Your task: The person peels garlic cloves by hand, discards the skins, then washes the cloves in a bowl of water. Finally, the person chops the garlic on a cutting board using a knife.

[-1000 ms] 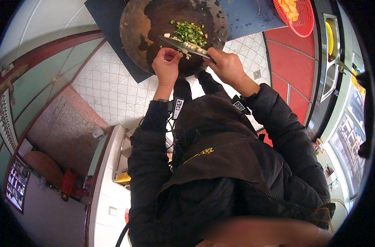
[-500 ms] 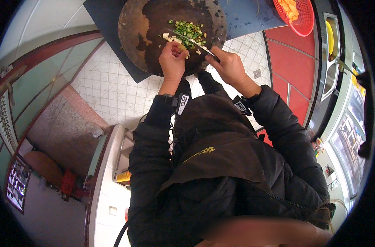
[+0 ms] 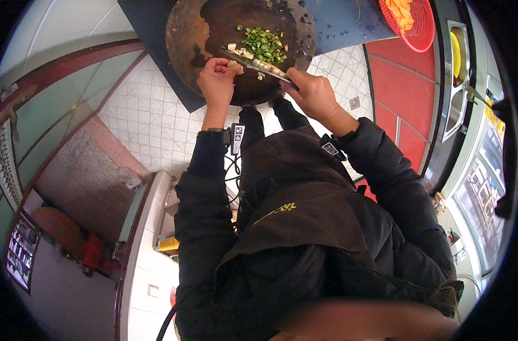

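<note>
In my right hand (image 3: 315,98) the handle of a kitchen knife (image 3: 259,67) is gripped. Its blade points left and slightly away from me, low over a round wooden chopping board (image 3: 190,62), with several pale cut pieces lying along the blade. My left hand (image 3: 215,86) is closed, pinching a pale yellow lump that looks like ginger (image 3: 235,66) beside the blade's tip. Just beyond the blade sits a heap of chopped green vegetable (image 3: 264,44). A few cream-coloured pieces (image 3: 231,46) lie to the left of that heap, and others nearer me.
The board rests on a dark blue-black tabletop (image 3: 338,23). At its far right a red plastic basket (image 3: 423,34) holds orange slices (image 3: 401,14). Red-fronted cabinets (image 3: 398,85) and a steel sink (image 3: 456,108) run along the right. White floor tiles (image 3: 151,119) show below.
My left hand has moved left, away from the cut pieces, with the ginger lump now showing in its fingers. The knife blade has turned and come nearer me, with pale pieces along it.
</note>
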Demonstrator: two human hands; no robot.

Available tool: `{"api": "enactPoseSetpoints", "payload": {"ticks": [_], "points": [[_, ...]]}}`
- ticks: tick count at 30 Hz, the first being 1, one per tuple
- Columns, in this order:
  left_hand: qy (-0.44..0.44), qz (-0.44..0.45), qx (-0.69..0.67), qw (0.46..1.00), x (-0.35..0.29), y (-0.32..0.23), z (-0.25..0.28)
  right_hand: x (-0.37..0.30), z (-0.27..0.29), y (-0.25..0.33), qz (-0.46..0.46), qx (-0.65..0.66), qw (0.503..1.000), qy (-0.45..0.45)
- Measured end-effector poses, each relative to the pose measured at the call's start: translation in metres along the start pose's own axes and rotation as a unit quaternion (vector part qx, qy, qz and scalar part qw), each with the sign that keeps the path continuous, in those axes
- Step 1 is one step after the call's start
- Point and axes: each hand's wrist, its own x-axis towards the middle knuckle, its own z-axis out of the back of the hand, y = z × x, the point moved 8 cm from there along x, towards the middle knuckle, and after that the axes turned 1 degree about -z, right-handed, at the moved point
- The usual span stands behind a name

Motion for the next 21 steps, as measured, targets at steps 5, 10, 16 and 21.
{"api": "enactPoseSetpoints", "payload": {"ticks": [5, 10, 16, 21], "points": [[-0.060, -0.087, -0.030, 0.994, -0.009, -0.007, 0.010, -0.004, 0.002, 0.013, 0.073, -0.039, 0.996, -0.015], [0.066, 0.035, -0.123, 0.990, -0.021, 0.003, 0.013, -0.003, 0.006, 0.018, 0.091, -0.027, 0.995, -0.014], [0.295, 0.116, -0.356, 0.879, -0.044, -0.028, -0.013, 0.000, 0.003, 0.018, 0.069, 0.041, 0.997, 0.011], [0.333, 0.097, -0.359, 0.866, -0.053, -0.027, -0.027, 0.003, 0.000, 0.017, 0.038, 0.117, 0.992, 0.038]]}}
